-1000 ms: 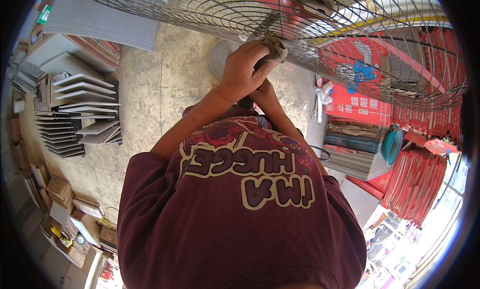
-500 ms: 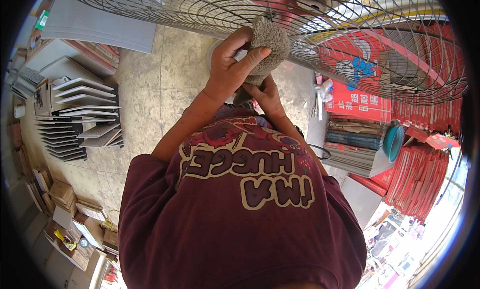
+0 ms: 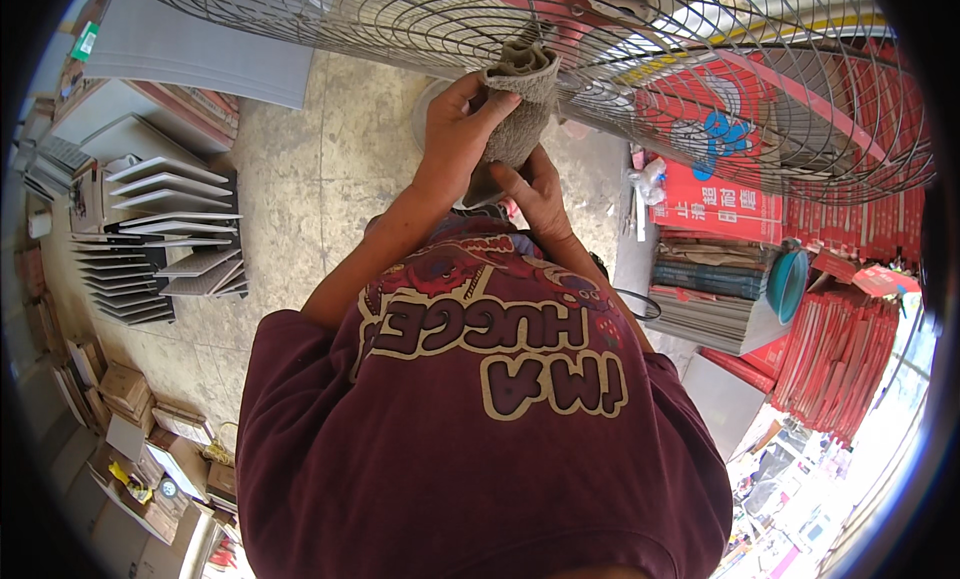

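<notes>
A grey-brown towel-like cloth (image 3: 525, 114) is bunched upright between my two hands, its folded top edge curling open. My left hand (image 3: 455, 129) grips its upper left side, thumb lying across the front. Lower down, my right hand (image 3: 540, 197) holds the cloth's bottom part, with the thumb on the near side and some fingers hidden behind. Just beyond the cloth, a large fan's wire guard (image 3: 440, 39) spans the top of the view, with a pink-red blade (image 3: 810, 109) inside. I cannot tell whether the cloth touches the wires.
Racks of thin flat panels (image 3: 170, 194) stand on the floor at left, with cardboard boxes (image 3: 125, 389) nearer. Stacked red cartons (image 3: 835, 364) and a teal basin (image 3: 788, 287) are at right. A large grey sheet (image 3: 200, 49) lies at the far left.
The cloth has shifted slightly left and down, and its smooth rounded top is now a folded, curling edge. Both hands still hold it, nearly in the same place.
</notes>
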### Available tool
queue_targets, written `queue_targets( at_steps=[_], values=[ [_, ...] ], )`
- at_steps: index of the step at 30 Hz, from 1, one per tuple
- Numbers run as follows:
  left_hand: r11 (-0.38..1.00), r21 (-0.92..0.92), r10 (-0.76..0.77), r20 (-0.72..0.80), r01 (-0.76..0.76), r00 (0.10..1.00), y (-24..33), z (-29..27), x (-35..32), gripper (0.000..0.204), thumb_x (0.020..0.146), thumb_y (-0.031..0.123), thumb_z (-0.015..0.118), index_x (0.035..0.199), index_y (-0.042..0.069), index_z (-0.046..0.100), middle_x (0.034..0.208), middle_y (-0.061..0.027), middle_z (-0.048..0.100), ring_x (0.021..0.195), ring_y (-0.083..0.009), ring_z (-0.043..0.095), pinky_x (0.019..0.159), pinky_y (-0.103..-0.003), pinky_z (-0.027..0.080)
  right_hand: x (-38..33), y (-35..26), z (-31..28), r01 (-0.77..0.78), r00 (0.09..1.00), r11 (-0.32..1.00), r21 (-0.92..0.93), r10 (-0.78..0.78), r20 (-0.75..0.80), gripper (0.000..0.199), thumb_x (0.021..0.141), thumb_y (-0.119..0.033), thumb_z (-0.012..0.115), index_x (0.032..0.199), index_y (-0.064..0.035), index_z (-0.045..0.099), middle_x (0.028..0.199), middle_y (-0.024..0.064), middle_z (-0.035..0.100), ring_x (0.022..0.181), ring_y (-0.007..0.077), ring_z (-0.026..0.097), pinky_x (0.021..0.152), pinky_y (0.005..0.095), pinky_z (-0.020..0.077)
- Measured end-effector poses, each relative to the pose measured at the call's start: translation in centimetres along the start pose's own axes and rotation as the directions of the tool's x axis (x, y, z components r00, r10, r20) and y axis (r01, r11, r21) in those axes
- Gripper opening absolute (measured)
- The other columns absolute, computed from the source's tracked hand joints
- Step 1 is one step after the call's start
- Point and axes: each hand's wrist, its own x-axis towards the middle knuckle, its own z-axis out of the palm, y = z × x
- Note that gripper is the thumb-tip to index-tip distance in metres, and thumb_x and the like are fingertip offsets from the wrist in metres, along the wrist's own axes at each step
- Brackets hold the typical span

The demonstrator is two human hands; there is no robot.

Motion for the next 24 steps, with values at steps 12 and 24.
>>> queue_targets(
  at_steps=[12, 24],
  values=[
    [0.998, 0.013, -0.058, 0.022, 0.057, 0.998, -2.5, -0.7, -0.3, 0.02, 0.083, 0.01, 0.063, 0.098, 0.0, 0.056, 0.085, -0.0027, 0.061, 0.077, -0.0057, 0.055, 0.068, -0.021, 0.043, 1.0, -1.8, -0.5, 0.237, 0.938, 0.953, -0.19, -0.275, -0.211, 0.033, 0.083, -0.016, 0.066, 0.109, 0.0009, 0.054, 0.088, 0.0038, 0.059, 0.081, 0.0108, 0.056, 0.074, 0.025, 0.0456],
    [0.99, 0.128, -0.09, 0.233, 0.061, 0.968, -3.3, -2.6, -0.3, 0.038, 0.085, 0.025, 0.062, 0.11, -0.002, 0.051, 0.098, -0.0055, 0.058, 0.09, -0.0108, 0.052, 0.079, -0.026, 0.042, 1.5, -4.6, -0.7, 0.267, 0.909, 0.919, -0.292, -0.341, -0.24, 0.02, 0.081, -0.009, 0.065, 0.097, 0.0001, 0.06, 0.077, 0.0011, 0.059, 0.07, 0.0063, 0.051, 0.065, 0.0202, 0.0428]
  ],
)
